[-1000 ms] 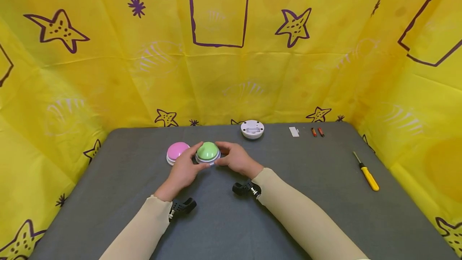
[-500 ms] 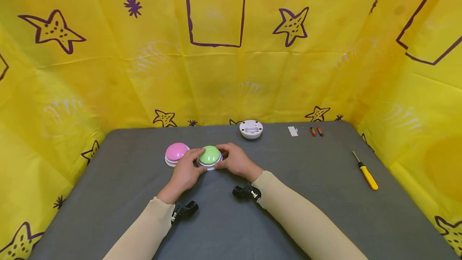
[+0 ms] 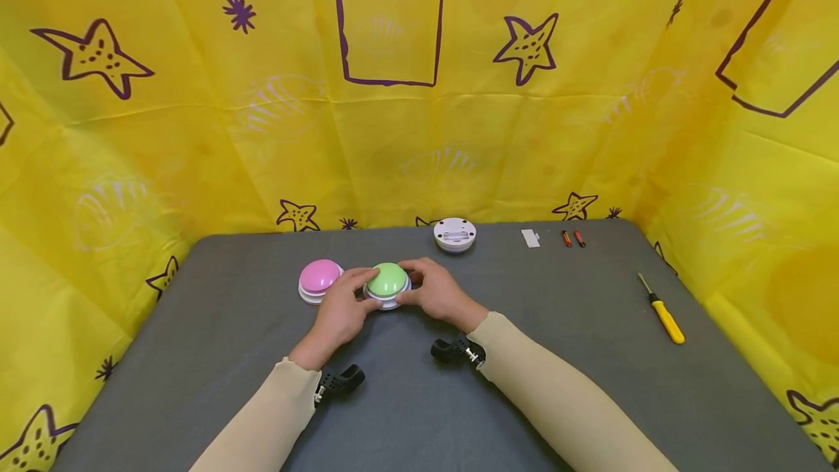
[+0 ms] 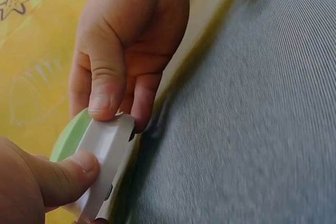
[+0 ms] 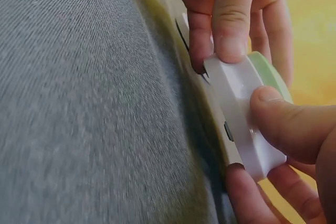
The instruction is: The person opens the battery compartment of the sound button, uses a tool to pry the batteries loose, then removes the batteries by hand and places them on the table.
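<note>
A green dome push button [image 3: 387, 280] on a round white base is held between both hands in the head view. My left hand [image 3: 341, 308] grips its left side, the thumb along the near edge of the base. On the other side my right hand [image 3: 440, 293] pinches the rim with thumb and fingers. In the right wrist view, fingertips [image 5: 242, 187] reach under the white base [image 5: 231, 98], whose small dark feet show close over the cloth. Beside the left hand stands a pink dome push button [image 3: 320, 277], partly covered by that hand.
At the back, a white button [image 3: 454, 234] lies upside down, its battery compartment uncovered. Right of it lie a small white battery cover [image 3: 531, 238] and two batteries [image 3: 573, 239]. A yellow screwdriver [image 3: 665, 314] rests at the right of the grey-covered table [image 3: 544, 333]; yellow fabric [image 3: 393, 151] walls the back and sides.
The green button has moved right and slightly nearer the person, with both hands around it, widening the gap from the pink button. The other objects have stayed in place.
</note>
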A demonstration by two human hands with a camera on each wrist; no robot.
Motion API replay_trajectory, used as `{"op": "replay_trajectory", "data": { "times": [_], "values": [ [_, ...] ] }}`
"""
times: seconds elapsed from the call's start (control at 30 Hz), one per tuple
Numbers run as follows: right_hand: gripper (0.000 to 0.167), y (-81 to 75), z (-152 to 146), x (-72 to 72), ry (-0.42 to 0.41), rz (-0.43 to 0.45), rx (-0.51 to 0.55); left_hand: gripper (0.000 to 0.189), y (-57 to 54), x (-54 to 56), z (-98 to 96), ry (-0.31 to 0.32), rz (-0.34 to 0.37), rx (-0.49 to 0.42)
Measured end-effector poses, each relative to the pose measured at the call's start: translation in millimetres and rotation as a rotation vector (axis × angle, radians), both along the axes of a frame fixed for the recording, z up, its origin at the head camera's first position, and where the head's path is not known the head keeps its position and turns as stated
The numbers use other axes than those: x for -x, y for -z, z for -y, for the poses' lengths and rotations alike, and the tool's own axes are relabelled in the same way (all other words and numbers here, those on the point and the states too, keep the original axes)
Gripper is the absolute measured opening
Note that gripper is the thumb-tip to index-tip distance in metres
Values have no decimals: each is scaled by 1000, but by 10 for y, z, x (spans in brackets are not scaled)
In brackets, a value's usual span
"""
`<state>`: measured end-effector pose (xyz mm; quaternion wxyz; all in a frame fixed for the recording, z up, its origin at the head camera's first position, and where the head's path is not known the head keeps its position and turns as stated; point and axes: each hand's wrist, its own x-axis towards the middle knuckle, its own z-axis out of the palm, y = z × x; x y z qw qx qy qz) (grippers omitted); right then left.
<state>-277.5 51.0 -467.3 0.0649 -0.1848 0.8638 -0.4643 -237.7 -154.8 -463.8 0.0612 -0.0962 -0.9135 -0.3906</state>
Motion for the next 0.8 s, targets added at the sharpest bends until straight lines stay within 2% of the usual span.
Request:
{"op": "replay_trajectory", "data": {
  "times": [0.3,0.53,0.73,0.8],
  "values": [
    [58,-118,-267,-167,-22,9,34,50,-93,-57,-179,27,19,-110],
    [52,-206,-555,-369,-35,-14,71,45,-174,-142,-382,90,35,-151],
    [63,-253,-777,-489,-74,23,105,45,-241,-200,-537,133,54,-175],
    [67,-264,-830,-523,-87,-4,78,45,-261,-219,-573,143,70,-183]
  ]
}}
